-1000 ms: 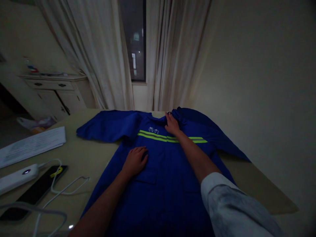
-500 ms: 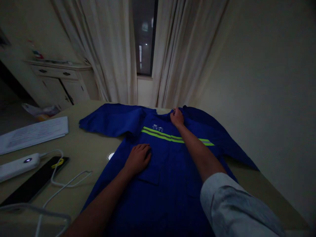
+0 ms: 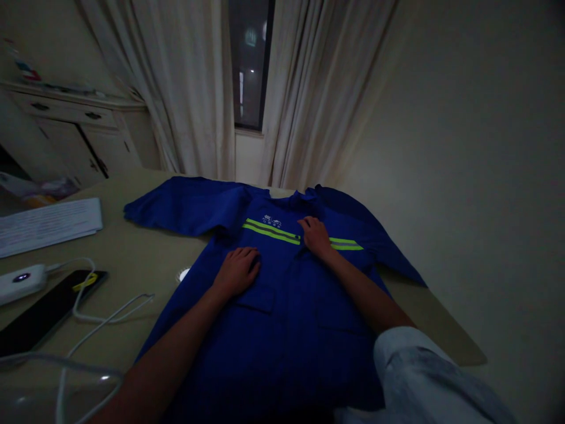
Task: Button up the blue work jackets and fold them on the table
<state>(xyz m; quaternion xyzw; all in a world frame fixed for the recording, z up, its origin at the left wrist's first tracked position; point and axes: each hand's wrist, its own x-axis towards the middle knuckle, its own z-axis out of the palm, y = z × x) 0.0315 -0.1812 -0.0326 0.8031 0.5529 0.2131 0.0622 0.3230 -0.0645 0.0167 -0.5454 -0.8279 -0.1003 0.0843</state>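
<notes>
A blue work jacket (image 3: 265, 277) is spread front up on the table, its collar at the far end. A yellow-green reflective stripe (image 3: 271, 231) crosses its chest below white lettering. My left hand (image 3: 238, 271) lies palm down on the chest above a pocket flap, fingers extended and holding nothing. At the middle of the chest, my right hand (image 3: 315, 237) covers part of the stripe, its fingers closed on the jacket's front edge. A small dark spot shows on the stripe beside those fingers. The fingertips are partly hidden.
On the table's left are printed papers (image 3: 53, 224), a white power bank (image 3: 22, 282), a dark phone (image 3: 48, 312) and a white cable (image 3: 106, 321). A clear container (image 3: 57, 391) stands nearest. A wall borders the right side; curtains (image 3: 185, 88) hang behind.
My right hand has left the collar and come down toward me to the chest stripe. My left hand still rests on the jacket. The whole view has shifted a little.
</notes>
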